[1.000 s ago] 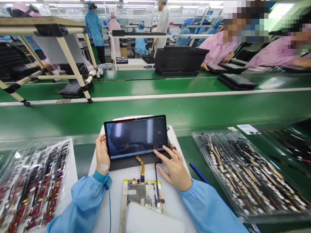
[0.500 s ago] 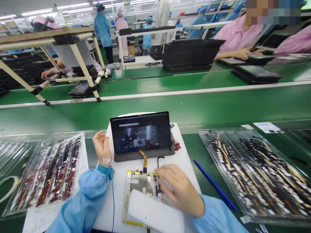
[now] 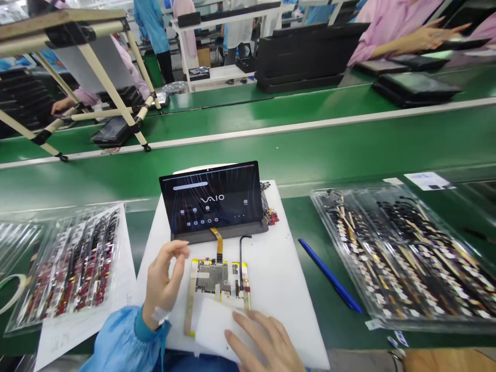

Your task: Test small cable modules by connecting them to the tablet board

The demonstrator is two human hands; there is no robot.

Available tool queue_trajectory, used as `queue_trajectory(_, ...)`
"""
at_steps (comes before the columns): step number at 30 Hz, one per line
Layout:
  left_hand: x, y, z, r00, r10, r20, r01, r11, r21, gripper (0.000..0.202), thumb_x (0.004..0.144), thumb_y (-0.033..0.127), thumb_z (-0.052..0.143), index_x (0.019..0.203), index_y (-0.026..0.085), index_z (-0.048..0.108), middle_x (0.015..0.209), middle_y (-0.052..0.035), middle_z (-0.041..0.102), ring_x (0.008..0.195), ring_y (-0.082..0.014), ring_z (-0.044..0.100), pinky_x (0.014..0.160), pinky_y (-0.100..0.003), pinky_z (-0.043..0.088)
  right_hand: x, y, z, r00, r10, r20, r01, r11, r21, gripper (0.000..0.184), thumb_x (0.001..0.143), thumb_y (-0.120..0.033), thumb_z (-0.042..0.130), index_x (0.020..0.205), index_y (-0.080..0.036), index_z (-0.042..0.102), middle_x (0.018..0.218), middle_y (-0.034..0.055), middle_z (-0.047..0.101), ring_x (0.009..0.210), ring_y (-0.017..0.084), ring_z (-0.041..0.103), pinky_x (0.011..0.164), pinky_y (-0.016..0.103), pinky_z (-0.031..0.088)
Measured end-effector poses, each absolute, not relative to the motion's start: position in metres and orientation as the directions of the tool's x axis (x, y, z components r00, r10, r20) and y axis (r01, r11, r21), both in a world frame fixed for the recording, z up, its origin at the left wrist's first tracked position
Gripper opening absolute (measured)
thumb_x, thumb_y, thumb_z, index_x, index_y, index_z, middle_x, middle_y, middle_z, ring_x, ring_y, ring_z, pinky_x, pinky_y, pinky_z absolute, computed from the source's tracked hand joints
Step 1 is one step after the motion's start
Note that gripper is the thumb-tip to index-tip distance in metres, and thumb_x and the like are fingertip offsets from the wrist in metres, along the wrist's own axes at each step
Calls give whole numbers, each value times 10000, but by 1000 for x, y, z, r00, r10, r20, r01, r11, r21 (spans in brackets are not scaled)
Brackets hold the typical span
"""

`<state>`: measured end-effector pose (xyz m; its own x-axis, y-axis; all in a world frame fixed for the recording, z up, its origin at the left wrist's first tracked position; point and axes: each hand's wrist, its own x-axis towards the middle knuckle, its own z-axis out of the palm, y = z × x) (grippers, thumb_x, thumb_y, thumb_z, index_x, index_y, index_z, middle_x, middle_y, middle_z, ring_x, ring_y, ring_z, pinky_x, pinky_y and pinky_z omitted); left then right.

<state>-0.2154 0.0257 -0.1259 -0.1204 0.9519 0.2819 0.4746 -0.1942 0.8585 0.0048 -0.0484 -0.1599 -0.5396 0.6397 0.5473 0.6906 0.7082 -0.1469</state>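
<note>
My left hand [image 3: 166, 281], a white patch on its wrist, hovers left of the tablet's bare circuit board and battery assembly [image 3: 212, 279]. Its thumb and fingers are apart with nothing between them. My right hand [image 3: 267, 338] lies with spread fingers on a white pad [image 3: 212, 323], which covers the lower part of the assembly. An orange ribbon cable [image 3: 217, 242] links the board to a lit display panel [image 3: 211, 199] showing the VAIO logo and icons. The panel leans upright on a dark stand [image 3: 199, 236]. A thin black cable [image 3: 241, 258] rises from the board's right side.
A white foam board [image 3: 287, 289] lies under the work. Clear trays of flex cables stand left [image 3: 73, 268] and right [image 3: 406, 258]. A blue pen-like stick [image 3: 329, 276] rests beside the right tray. Across the green bench [image 3: 310, 147] are a pipe rack [image 3: 104, 77] and co-workers in pink.
My left hand has come down from beside the display toward the board. My right hand has moved from the board's upper right down onto the white pad. The camera view has tilted downward.
</note>
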Motion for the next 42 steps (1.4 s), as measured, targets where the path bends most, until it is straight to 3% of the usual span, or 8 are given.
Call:
queue_trajectory(3,-194,16,-118,25,983,180,573,-162,803,155,856,220,394,891,214,546,616,22,582,559,-144,574,515,-232,444,30,-45,-156,-470,675,569,762,635,-124,361,759,-136,495,1091,-261,567,1060,36,609,945,207,563,741,322,453)
queue_trajectory(7,-159,5,-125,178,950,257,771,-297,563,217,794,171,355,611,214,463,517,24,532,432,-132,512,419,-230,382,49,-48,-174,-255,822,510,903,391,-180,325,823,-211,470,1142,-186,530,1147,106,554,1004,274,534,744,399,457)
queue_trajectory(11,-141,-4,-142,268,928,258,916,-329,232,178,683,109,443,540,214,453,493,12,529,460,-173,538,450,-279,375,36,-50,-187,-263,835,483,854,435,-287,396,829,-184,492,1223,-150,469,1165,98,548,1043,243,512,820,375,467)
queue_trajectory(15,-137,-6,-150,280,938,203,942,-310,130,144,648,95,523,559,206,498,536,3,562,536,-200,570,525,-310,406,11,-36,-176,-297,808,509,836,478,-271,285,849,-148,452,1117,-150,550,1044,58,612,921,207,536,764,341,470)
queue_trajectory(24,-131,-8,-159,287,911,296,930,-339,141,178,672,55,452,568,185,517,551,-24,553,559,-215,549,562,-329,396,-7,-19,-172,-258,834,488,869,421,-259,256,893,-142,334,889,-167,589,883,71,609,822,204,542,687,342,483)
queue_trajectory(34,-187,8,-184,314,870,379,738,-475,479,228,883,157,411,682,195,512,611,-2,532,574,-153,512,575,-275,401,21,-12,-117,-276,791,546,633,577,-515,206,824,-62,457,940,-199,558,779,20,636,711,153,590,624,260,540)
queue_trajectory(38,-194,20,-185,229,855,465,659,-488,573,237,891,157,404,677,201,497,582,8,529,521,-130,510,517,-235,410,47,3,-90,-203,754,624,670,572,-473,196,832,-95,493,949,-234,568,762,0,646,672,153,610,599,261,526)
queue_trajectory(42,-190,29,-193,296,789,538,584,-596,551,207,859,126,425,680,203,492,557,25,530,478,-110,516,479,-199,428,78,43,-116,-99,742,663,787,466,-405,144,835,-166,539,950,-236,589,891,14,649,819,166,605,757,307,508)
